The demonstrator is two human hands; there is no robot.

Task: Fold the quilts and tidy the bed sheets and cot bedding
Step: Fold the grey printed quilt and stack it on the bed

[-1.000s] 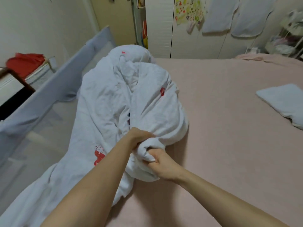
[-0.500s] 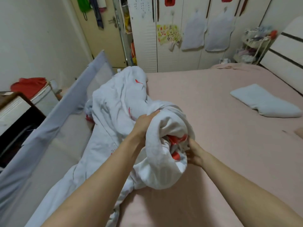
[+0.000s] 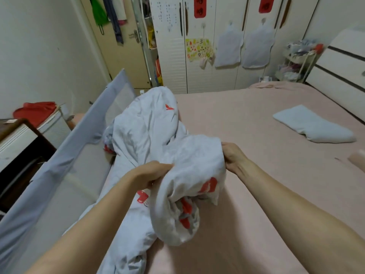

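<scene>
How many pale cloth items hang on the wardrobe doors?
2: one pale cloth left of the other pale cloth, both hung from hooks on the wardrobe, beside a colourful printed sheet. None seems hidden.

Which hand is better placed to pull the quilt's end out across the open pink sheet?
Right, probably. The right hand grips the quilt on the side facing the bare pink sheet. The left hand holds the bunch nearer the grey bed rail.
</scene>
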